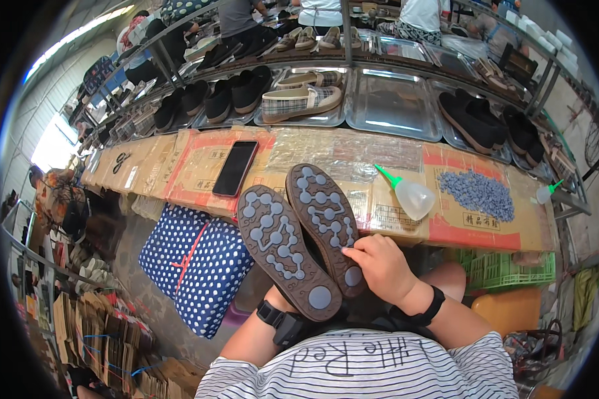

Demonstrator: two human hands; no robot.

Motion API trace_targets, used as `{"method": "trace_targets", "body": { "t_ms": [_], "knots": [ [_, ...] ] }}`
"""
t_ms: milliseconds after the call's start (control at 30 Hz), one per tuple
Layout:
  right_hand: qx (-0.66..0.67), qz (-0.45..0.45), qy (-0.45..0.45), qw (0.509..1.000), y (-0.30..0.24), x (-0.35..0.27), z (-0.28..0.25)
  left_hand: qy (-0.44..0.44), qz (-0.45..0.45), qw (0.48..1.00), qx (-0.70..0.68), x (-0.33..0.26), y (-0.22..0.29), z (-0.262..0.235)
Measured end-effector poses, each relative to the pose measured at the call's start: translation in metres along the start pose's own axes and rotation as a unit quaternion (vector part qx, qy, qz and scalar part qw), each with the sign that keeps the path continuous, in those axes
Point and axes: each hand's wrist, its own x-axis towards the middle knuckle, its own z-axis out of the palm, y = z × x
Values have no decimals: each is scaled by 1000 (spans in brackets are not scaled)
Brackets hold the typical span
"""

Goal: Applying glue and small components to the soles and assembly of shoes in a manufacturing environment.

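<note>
Two brown shoes lie sole-up side by side over my lap, their soles dotted with grey round studs. My left hand is hidden beneath the left shoe (281, 248); only its wrist with a black band shows below the heel. The fingertips of my right hand (381, 265) press on the sole of the right shoe (325, 221) near its heel end, and that wrist wears a black band too.
A cardboard-covered bench (446, 229) holds a black phone (235, 167), a clear glue bottle with a green tip (409, 195) and a heap of small grey pieces (478, 193). Metal trays (393, 106) behind carry finished shoes. A blue dotted bag (194, 263) stands at my left.
</note>
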Motion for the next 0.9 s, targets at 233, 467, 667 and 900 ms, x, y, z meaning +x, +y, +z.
{"method": "trace_targets", "body": {
  "t_ms": [233, 467, 667, 900],
  "knots": [
    [218, 100, 45, 970, 8, -12, 3, -4, 1, 1000, -7, 1, 0, 2],
    [84, 25, 48, 995, 2, -4, -1, -16, -6, 1000, -17, 5, -3, 4],
    [-74, -73, 7, 995, -8, -5, -2, -23, -7, 999, -22, 7, -4, 6],
    [-172, -94, -63, 979, -21, 1, -2, -23, -8, 1000, -8, 7, -4, 9]
  ]
}}
